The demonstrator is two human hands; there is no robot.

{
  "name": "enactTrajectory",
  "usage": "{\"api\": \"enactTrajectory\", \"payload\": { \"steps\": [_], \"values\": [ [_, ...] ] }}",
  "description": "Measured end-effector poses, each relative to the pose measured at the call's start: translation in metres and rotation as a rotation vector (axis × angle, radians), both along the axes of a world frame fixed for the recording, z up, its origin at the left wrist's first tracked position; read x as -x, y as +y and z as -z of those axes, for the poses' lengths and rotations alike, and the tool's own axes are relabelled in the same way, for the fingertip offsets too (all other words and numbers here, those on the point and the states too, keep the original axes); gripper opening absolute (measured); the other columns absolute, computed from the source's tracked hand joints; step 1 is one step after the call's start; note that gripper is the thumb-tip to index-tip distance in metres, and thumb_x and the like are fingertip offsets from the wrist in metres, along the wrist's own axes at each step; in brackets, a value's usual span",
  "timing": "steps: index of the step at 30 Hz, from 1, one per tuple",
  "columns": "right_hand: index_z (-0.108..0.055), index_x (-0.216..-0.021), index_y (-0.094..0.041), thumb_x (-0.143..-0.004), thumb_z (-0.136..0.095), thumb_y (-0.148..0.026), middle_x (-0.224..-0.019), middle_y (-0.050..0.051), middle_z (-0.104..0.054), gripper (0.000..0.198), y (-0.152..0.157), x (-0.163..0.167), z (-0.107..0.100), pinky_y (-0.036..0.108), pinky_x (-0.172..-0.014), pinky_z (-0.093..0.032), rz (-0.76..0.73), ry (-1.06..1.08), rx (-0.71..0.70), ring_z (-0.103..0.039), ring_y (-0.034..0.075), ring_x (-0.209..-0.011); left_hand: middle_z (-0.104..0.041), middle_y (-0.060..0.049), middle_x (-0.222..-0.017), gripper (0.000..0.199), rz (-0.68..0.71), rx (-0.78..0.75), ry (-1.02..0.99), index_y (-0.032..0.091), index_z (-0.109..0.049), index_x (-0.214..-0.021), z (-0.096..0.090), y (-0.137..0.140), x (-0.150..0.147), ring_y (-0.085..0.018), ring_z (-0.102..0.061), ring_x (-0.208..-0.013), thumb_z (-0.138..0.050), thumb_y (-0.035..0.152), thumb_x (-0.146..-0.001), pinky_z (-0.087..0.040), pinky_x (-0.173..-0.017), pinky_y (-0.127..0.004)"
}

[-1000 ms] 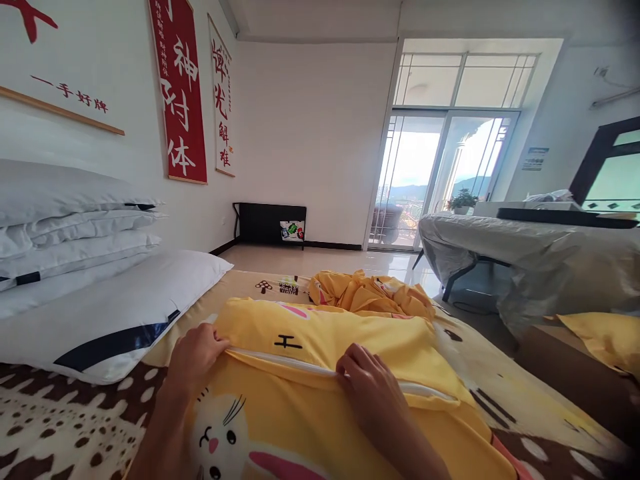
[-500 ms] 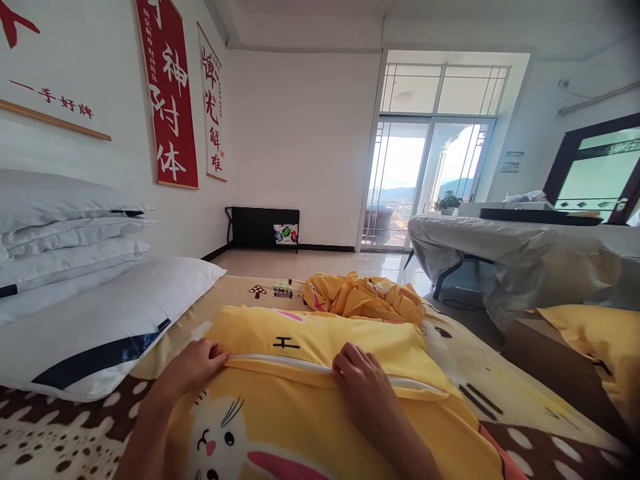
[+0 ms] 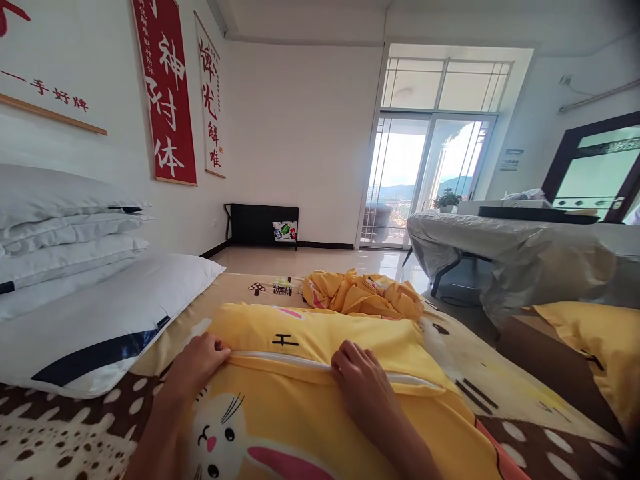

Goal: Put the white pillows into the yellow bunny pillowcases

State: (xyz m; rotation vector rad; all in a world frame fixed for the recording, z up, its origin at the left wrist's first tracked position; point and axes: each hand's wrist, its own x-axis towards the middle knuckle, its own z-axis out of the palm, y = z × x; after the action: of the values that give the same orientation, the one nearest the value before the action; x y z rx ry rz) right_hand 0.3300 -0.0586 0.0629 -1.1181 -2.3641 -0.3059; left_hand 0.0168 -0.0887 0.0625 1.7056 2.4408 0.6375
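In front of me lies a plump yellow pillowcase [image 3: 290, 413] with a rabbit print, plainly filled. A long slit runs across it, and a narrow white strip [image 3: 280, 361] shows inside; whether that is the pillow or a zip, I cannot tell. My left hand [image 3: 203, 360] is closed on the fabric at the slit's left end. Further along, my right hand [image 3: 363, 383] is closed over the slit's edge near the middle, its fingertips partly hidden. Just beyond the pillowcase sits a crumpled yellow cloth [image 3: 360, 293] with similar print.
White pillows [image 3: 65, 257] are stacked at the left, with another white pillow [image 3: 130, 320] nearer me. A patterned blanket [image 3: 60, 433] lies underneath. At the right, a cardboard box [image 3: 545, 360] holds yellow fabric [image 3: 595, 330]. Behind it stands a plastic-covered table [image 3: 450, 233].
My left hand has shifted very slightly right along the slit's edge. The right hand keeps its place on the pillowcase, and the view has tilted a little.
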Motion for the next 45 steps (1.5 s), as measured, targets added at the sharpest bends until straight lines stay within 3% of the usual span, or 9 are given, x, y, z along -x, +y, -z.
{"api": "enactTrajectory", "payload": {
  "steps": [12,14,16,19,23,26,32,40,45],
  "values": [
    [-0.061,-0.084,-0.02,-0.09,-0.044,-0.013,-0.092,0.006,-0.06,0.02,0.001,0.002,0.002,0.033,-0.077,-0.038,0.043,0.108,0.092,-0.055,0.02,-0.086,-0.059,-0.003,-0.065,0.021,-0.117,-0.061,0.117,0.02,-0.047,-0.061,-0.013,-0.003,-0.001,-0.02,-0.057,-0.071,-0.042,0.031,-0.078,-0.032,-0.067,-0.031],
    [-0.061,-0.098,-0.022,-0.088,-0.051,-0.019,-0.101,0.006,-0.061,0.015,0.004,-0.004,-0.001,0.035,-0.083,-0.038,-0.013,0.134,0.151,-0.054,0.021,-0.093,-0.064,-0.003,-0.082,0.01,0.029,-0.161,0.113,0.02,-0.054,-0.077,-0.017,-0.006,-0.005,-0.021,-0.058,-0.087,-0.045,0.024,-0.075,-0.034,-0.078,-0.032],
    [-0.059,-0.109,-0.025,-0.083,-0.06,-0.024,-0.108,0.004,-0.061,0.026,0.009,-0.01,-0.003,0.036,-0.088,-0.036,-0.084,0.135,0.221,-0.054,0.021,-0.099,-0.062,-0.002,-0.107,0.029,0.3,-0.224,0.061,0.023,-0.055,-0.098,-0.018,-0.008,-0.009,-0.02,-0.053,-0.107,-0.045,0.019,-0.071,-0.033,-0.092,-0.032],
    [-0.063,-0.099,-0.025,-0.085,-0.055,-0.023,-0.101,0.002,-0.064,0.016,0.017,-0.012,-0.001,0.033,-0.086,-0.036,-0.124,0.136,0.3,-0.056,0.019,-0.095,-0.058,-0.001,-0.118,0.036,0.546,-0.153,-0.034,0.025,-0.053,-0.107,-0.014,-0.005,-0.016,-0.019,-0.049,-0.115,-0.044,0.019,-0.073,-0.031,-0.097,-0.032],
    [-0.063,-0.079,-0.02,-0.091,-0.042,-0.019,-0.086,0.004,-0.065,0.025,0.028,-0.007,0.006,0.03,-0.078,-0.037,-0.011,0.175,0.293,-0.056,0.018,-0.086,-0.061,-0.005,-0.093,0.018,0.437,-0.145,-0.029,0.02,-0.056,-0.082,-0.002,0.013,-0.015,-0.022,-0.055,-0.093,-0.041,0.029,-0.078,-0.035,-0.084,-0.036],
    [-0.059,-0.074,-0.02,-0.09,-0.045,-0.023,-0.083,0.004,-0.064,0.022,0.033,-0.013,0.007,0.029,-0.076,-0.036,0.083,0.186,0.283,-0.055,0.018,-0.083,-0.058,-0.004,-0.081,0.027,0.384,-0.185,-0.084,0.019,-0.051,-0.07,0.007,0.022,-0.006,-0.023,-0.053,-0.084,-0.039,0.04,-0.082,-0.036,-0.078,-0.036],
    [-0.054,-0.072,-0.02,-0.083,-0.051,-0.032,-0.08,0.003,-0.062,0.017,0.042,-0.053,0.004,0.026,-0.066,-0.036,0.151,0.208,0.406,-0.054,0.016,-0.075,-0.045,0.003,-0.066,0.041,0.428,-0.256,-0.48,0.02,-0.043,-0.07,0.026,0.031,0.006,-0.014,-0.042,-0.063,-0.04,0.059,-0.081,-0.035,-0.061,-0.026],
    [-0.046,-0.065,-0.019,-0.079,-0.051,-0.047,-0.064,-0.003,-0.05,0.032,0.077,-0.133,0.038,0.024,-0.058,-0.032,0.059,0.333,0.572,-0.043,0.012,-0.063,-0.046,0.002,-0.066,0.044,0.438,-0.274,-0.38,0.02,-0.044,-0.062,0.035,0.031,0.019,-0.016,-0.046,-0.067,-0.043,0.06,-0.081,-0.039,-0.064,-0.026],
    [-0.047,-0.059,-0.018,-0.079,-0.048,-0.057,-0.067,0.0,-0.054,0.044,0.093,-0.145,0.063,0.025,-0.061,-0.035,0.151,0.36,0.53,-0.045,0.013,-0.065,-0.058,-0.002,-0.079,0.038,0.396,-0.255,-0.198,0.021,-0.053,-0.065,0.042,0.03,0.027,-0.02,-0.053,-0.087,-0.045,0.055,-0.08,-0.04,-0.082,-0.031]
  ]
}}
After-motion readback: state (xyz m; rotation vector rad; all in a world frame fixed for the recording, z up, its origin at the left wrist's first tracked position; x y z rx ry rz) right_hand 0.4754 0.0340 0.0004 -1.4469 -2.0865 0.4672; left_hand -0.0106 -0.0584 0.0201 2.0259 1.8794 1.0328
